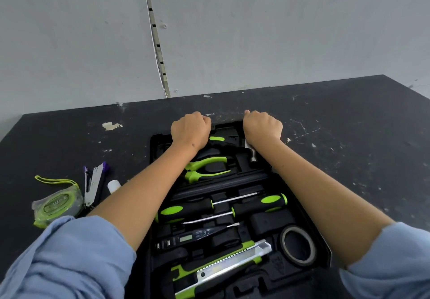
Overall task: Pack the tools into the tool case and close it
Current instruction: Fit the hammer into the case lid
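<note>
Our left hand (190, 130) and right hand (262, 126) curl over the far edge of the open tool case (322, 243) on the black table (349, 124); fingers hidden, so we cannot tell what they grasp.

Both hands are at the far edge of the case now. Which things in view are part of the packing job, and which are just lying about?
Job:
case
pliers
screwdrivers
tester
knife
tape roll
hammer
tape measure, outside the case
left hand
right hand

Lying about:
stapler
small white object
</note>
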